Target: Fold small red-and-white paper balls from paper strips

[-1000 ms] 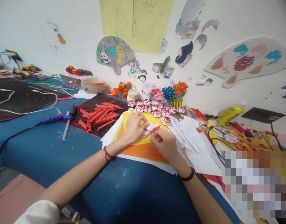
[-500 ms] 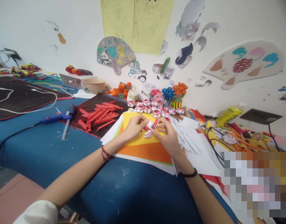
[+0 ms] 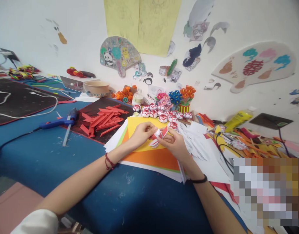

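Observation:
Between my two hands is a red-and-white folded paper piece [image 3: 158, 136], with striped strips fanning out below it. My left hand [image 3: 143, 133] pinches its left side between thumb and fingers. On the other side my right hand [image 3: 175, 143] grips the right part, thumb in front and fingers behind, hiding some of it. Both hands are just above a stack of coloured paper, with a yellow sheet [image 3: 134, 122] on top and an orange sheet [image 3: 149, 160] below. Beyond them stand several red-and-white folded paper flowers [image 3: 163, 117].
Red folded strips [image 3: 101, 120] are heaped on a dark mat [image 3: 76, 125] at left, beside a blue glue gun [image 3: 58, 123]. White paper strips [image 3: 195, 141] lie at right, near a yellow bottle [image 3: 238, 118]. A bowl [image 3: 97, 88] and paper flower pots [image 3: 184, 108] stand along the wall.
My right hand has closed in on the paper piece, its fingers now nearer the piece's right side. The left hand keeps its pinch, shifted slightly toward the right.

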The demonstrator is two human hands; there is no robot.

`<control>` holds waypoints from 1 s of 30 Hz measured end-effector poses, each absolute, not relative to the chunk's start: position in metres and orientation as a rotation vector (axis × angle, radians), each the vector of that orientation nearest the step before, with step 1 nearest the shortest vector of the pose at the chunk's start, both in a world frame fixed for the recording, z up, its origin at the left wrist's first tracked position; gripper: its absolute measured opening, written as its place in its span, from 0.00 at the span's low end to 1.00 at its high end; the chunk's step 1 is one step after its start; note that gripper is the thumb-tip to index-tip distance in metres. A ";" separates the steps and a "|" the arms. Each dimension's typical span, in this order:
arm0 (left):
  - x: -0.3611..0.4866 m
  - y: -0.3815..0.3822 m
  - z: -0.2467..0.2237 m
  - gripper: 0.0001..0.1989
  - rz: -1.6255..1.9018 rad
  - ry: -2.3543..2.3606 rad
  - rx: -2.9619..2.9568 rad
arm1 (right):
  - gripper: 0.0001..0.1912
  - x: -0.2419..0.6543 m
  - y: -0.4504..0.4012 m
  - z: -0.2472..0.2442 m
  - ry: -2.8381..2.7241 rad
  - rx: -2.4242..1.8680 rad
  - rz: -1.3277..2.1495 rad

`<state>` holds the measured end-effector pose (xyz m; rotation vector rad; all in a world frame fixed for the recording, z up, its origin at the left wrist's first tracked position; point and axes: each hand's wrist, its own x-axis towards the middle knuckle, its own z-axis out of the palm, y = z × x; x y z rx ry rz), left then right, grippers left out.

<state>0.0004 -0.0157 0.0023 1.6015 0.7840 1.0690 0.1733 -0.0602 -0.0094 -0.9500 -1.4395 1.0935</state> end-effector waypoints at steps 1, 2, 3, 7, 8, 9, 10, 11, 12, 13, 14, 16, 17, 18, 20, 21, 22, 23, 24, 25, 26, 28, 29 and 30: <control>0.001 -0.016 0.003 0.18 1.067 0.785 1.606 | 0.20 0.174 -0.061 -0.009 -1.445 -0.960 1.089; 0.001 -0.017 0.003 0.17 1.066 0.789 1.614 | 0.20 0.175 -0.061 -0.009 -1.451 -0.969 1.085; 0.001 -0.018 0.003 0.17 1.068 0.795 1.626 | 0.20 0.175 -0.061 -0.009 -1.456 -0.976 1.082; 0.002 -0.019 0.004 0.15 1.072 0.825 1.653 | 0.19 0.176 -0.060 -0.011 -1.470 -0.977 1.066; 0.002 -0.019 0.004 0.15 1.072 0.828 1.652 | 0.19 0.176 -0.059 -0.012 -1.472 -0.977 1.056; 0.002 -0.018 0.004 0.15 1.070 0.828 1.648 | 0.19 0.176 -0.058 -0.014 -1.476 -0.976 1.046; 0.003 -0.018 0.004 0.14 1.070 0.827 1.643 | 0.19 0.176 -0.058 -0.015 -1.482 -0.975 1.036; 0.003 -0.018 0.004 0.14 1.074 0.829 1.640 | 0.19 0.175 -0.057 -0.016 -1.489 -0.974 1.022; 0.003 -0.017 0.004 0.14 1.079 0.836 1.638 | 0.19 0.175 -0.057 -0.016 -1.497 -0.974 1.003; 0.003 -0.017 0.004 0.13 1.088 0.849 1.642 | 0.20 0.175 -0.057 -0.016 -1.508 -0.978 0.978; 0.003 -0.017 0.004 0.13 1.099 0.869 1.656 | 0.20 0.175 -0.057 -0.015 -1.529 -0.986 0.942; 0.002 -0.018 0.005 0.12 1.129 0.932 1.718 | 0.20 0.175 -0.059 -0.012 -1.601 -1.029 0.778; 0.002 -0.019 0.006 0.11 1.142 0.969 1.759 | 0.21 0.174 -0.060 -0.010 -1.642 -1.065 0.633; 0.001 -0.021 0.007 0.11 1.149 1.009 1.804 | 0.23 0.174 -0.061 -0.008 -1.678 -1.104 0.455; 0.001 -0.024 0.008 0.10 1.153 1.090 1.892 | 0.24 0.174 -0.063 -0.005 -1.727 -1.160 0.068; 0.001 -0.025 0.009 0.10 1.149 1.118 1.931 | 0.24 0.174 -0.064 -0.004 -1.746 -1.169 -0.097; 0.001 -0.027 0.010 0.09 1.144 1.135 1.964 | 0.22 0.173 -0.065 -0.003 -1.764 -1.165 -0.226; 0.001 -0.028 0.010 0.09 1.140 1.143 1.992 | 0.22 0.173 -0.066 -0.003 -1.778 -1.154 -0.320; 0.001 -0.029 0.010 0.09 1.140 1.146 2.012 | 0.22 0.173 -0.067 -0.002 -1.783 -1.143 -0.386; 0.001 -0.030 0.011 0.09 1.143 1.147 2.028 | 0.23 0.172 -0.067 -0.002 -1.775 -1.135 -0.433; 0.001 -0.031 0.011 0.08 1.148 1.150 2.040 | 0.25 0.172 -0.068 -0.002 -1.762 -1.131 -0.467; 0.001 -0.032 0.012 0.08 1.168 1.162 2.066 | 0.22 0.171 -0.069 -0.002 -1.752 -1.137 -0.525; 0.001 -0.032 0.013 0.09 1.177 1.167 2.076 | 0.17 0.171 -0.069 -0.002 -1.767 -1.145 -0.548; 0.000 -0.033 0.014 0.09 1.181 1.169 2.080 | 0.11 0.171 -0.068 -0.003 -1.793 -1.153 -0.562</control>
